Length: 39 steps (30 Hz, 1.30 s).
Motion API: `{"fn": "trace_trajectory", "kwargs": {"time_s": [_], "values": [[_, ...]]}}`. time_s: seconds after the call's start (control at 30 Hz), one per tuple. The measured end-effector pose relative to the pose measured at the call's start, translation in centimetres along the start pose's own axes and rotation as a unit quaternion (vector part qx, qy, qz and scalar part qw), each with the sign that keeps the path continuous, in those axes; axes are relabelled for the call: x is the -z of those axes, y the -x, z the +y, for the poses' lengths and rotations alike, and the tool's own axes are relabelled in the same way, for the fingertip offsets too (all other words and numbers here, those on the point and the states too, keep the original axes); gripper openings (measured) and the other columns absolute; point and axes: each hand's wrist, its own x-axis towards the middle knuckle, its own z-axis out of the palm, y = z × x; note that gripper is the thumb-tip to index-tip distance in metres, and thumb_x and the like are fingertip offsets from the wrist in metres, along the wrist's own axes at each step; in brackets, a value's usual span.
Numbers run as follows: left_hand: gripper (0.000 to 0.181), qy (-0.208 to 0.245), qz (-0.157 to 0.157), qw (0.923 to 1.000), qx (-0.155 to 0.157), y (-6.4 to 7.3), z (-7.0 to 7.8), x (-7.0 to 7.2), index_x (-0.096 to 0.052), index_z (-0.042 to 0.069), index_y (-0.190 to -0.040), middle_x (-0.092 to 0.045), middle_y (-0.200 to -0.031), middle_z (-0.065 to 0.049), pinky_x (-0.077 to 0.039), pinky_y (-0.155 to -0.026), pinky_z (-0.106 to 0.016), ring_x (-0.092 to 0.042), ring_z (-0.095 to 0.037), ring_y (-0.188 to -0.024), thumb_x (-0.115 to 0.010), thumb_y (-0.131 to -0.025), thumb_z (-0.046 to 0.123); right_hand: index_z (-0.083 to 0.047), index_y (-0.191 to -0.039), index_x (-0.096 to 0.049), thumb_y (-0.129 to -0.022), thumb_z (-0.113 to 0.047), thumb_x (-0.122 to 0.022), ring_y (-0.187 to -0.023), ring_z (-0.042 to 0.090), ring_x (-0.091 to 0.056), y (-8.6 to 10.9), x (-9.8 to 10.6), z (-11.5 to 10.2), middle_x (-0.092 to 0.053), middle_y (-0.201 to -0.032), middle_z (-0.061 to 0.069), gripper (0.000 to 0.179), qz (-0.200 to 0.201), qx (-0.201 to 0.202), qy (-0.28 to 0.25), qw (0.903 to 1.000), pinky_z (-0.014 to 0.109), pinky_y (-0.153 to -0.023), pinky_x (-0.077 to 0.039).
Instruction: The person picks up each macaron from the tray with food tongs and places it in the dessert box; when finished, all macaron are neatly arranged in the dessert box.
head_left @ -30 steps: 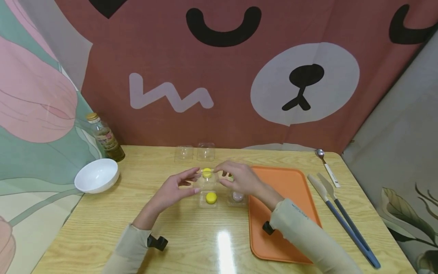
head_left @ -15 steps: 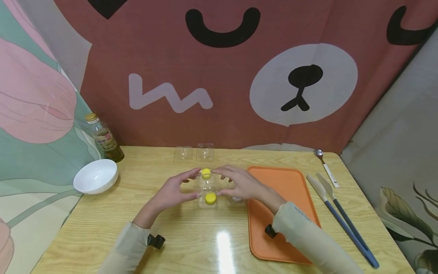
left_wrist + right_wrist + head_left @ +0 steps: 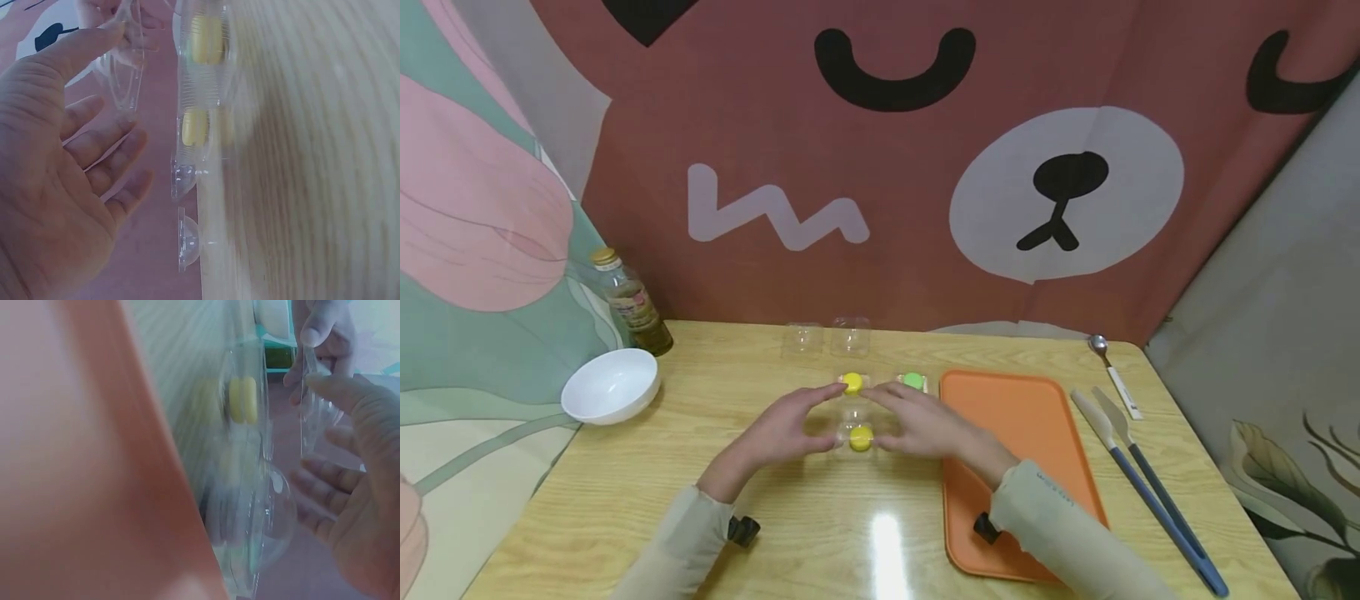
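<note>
My left hand (image 3: 784,432) and right hand (image 3: 925,421) hold one clear plastic lid (image 3: 852,410) between them, each pinching an opposite side with thumb and fingers. In the left wrist view, the lid (image 3: 114,81) stands apart from the clear container below. That container bears a yellow macaron (image 3: 852,382) at the back and another yellow macaron (image 3: 861,438) in front, partly seen through the lid. Beyond my right fingers is a green macaron (image 3: 913,381) in a neighbouring clear container. In the right wrist view, a clear dome (image 3: 281,515) rises there; my right hand hides this part from the head view.
Two clear plastic pieces (image 3: 851,337) lie at the table's back edge. An orange tray (image 3: 1000,467) lies under my right forearm. Two blue-handled spreaders (image 3: 1150,492) and a spoon (image 3: 1114,375) are at right. A white bowl (image 3: 611,386) and an oil bottle (image 3: 634,304) stand at left.
Both hands have come lower and a little nearer with the lid. The right hand has shifted forward of the green macaron, which now shows, while the pale macaron in front is hidden.
</note>
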Motion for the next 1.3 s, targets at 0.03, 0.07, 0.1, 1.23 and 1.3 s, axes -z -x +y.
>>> {"fn": "trace_trajectory", "kwargs": {"time_s": [0.03, 0.07, 0.1, 1.23, 1.3], "values": [[0.079, -0.006, -0.003, 1.0, 0.002, 0.1, 0.0, 0.0, -0.045, 0.022, -0.154, -0.049, -0.156, -0.003, -0.042, -0.114, -0.056, -0.05, -0.032, -0.14, -0.081, -0.085, 0.035, -0.023, -0.156, -0.041, -0.094, -0.045, -0.07, -0.137, 0.026, -0.052, 0.0, -0.2, -0.1, -0.051, -0.152, 0.003, 0.073, 0.0, 0.0, 0.004, 1.0, 0.05, -0.11, -0.048], [0.079, -0.009, -0.006, 0.9999, 0.003, 0.1, 0.0, -0.1, -0.045, 0.023, -0.154, -0.05, -0.155, -0.003, -0.043, -0.114, -0.056, -0.05, -0.032, -0.14, -0.081, -0.085, 0.035, -0.022, -0.156, -0.041, -0.093, -0.044, -0.071, -0.136, 0.026, -0.053, -0.1, -0.3, -0.2, -0.053, -0.151, 0.004, 0.073, 0.0, 0.001, 0.009, 1.0, 0.05, -0.11, -0.049], [0.079, -0.013, -0.009, 0.9999, 0.003, 0.2, 0.0, -0.1, -0.045, 0.023, -0.154, -0.051, -0.155, -0.004, -0.043, -0.113, -0.056, -0.051, -0.032, -0.139, -0.081, -0.085, 0.035, -0.021, -0.156, -0.042, -0.092, -0.044, -0.072, -0.135, 0.026, -0.053, -0.1, -0.5, -0.2, -0.054, -0.15, 0.004, 0.074, 0.001, 0.002, 0.015, 0.9999, 0.05, -0.11, -0.048], [0.085, -0.04, -0.034, 0.9977, 0.042, -0.1, -1.0, -1.6, -0.044, 0.026, -0.155, -0.059, -0.146, -0.005, -0.047, -0.11, -0.053, -0.055, -0.03, -0.135, -0.085, -0.081, 0.037, -0.014, -0.147, -0.054, -0.091, -0.048, -0.074, -0.134, 0.028, -0.055, -0.3, -2.0, -0.7, -0.058, -0.146, 0.009, 0.069, -0.018, -0.023, 0.073, 0.9969, 0.049, -0.114, -0.044], [0.085, -0.039, -0.034, 0.9978, 0.042, -0.1, -1.0, -1.6, -0.044, 0.026, -0.154, -0.059, -0.146, -0.005, -0.047, -0.111, -0.053, -0.054, -0.03, -0.135, -0.085, -0.081, 0.036, -0.013, -0.146, -0.055, -0.09, -0.048, -0.074, -0.134, 0.028, -0.055, -0.4, -2.0, -0.8, -0.059, -0.145, 0.009, 0.068, -0.018, -0.022, 0.078, 0.9966, 0.048, -0.114, -0.045]]}}
